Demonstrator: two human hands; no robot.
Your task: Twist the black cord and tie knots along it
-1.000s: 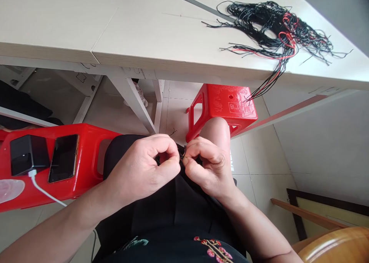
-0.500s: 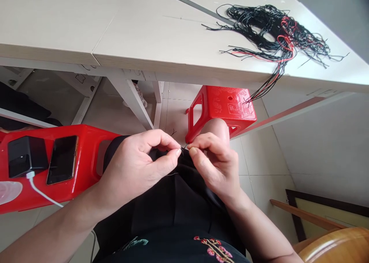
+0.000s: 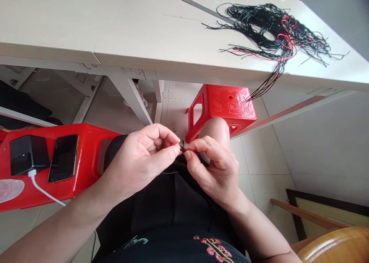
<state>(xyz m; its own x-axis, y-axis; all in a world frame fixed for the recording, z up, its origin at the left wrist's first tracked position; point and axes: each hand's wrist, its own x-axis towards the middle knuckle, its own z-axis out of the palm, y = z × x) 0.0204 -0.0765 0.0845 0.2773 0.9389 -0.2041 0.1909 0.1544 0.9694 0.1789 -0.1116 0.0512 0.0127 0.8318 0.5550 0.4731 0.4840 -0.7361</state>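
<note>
Above my lap, my left hand (image 3: 145,155) pinches a short piece of black cord (image 3: 182,148) between thumb and forefinger. From the other side, my right hand (image 3: 215,163) grips the same cord in a pinch, the fingertips of both hands almost meeting. A short end of it sticks up between them; whether it is knotted is too small to tell. On the table lies a tangled bundle of black cords (image 3: 265,28) with some red ones among them, several ends hanging over the front edge.
A metal ruler (image 3: 196,5) lies partly under the bundle on the table (image 3: 138,32). At left, a red stool (image 3: 86,151) bears a phone (image 3: 63,157), a black box-shaped device (image 3: 29,155) with a white cable, and a clear dish (image 3: 10,190). Another red stool (image 3: 227,101) stands under the table.
My fingertips have drawn closer together, the right hand moving slightly left. The short black cord end now stands up between them. The bundle on the table has not moved.
</note>
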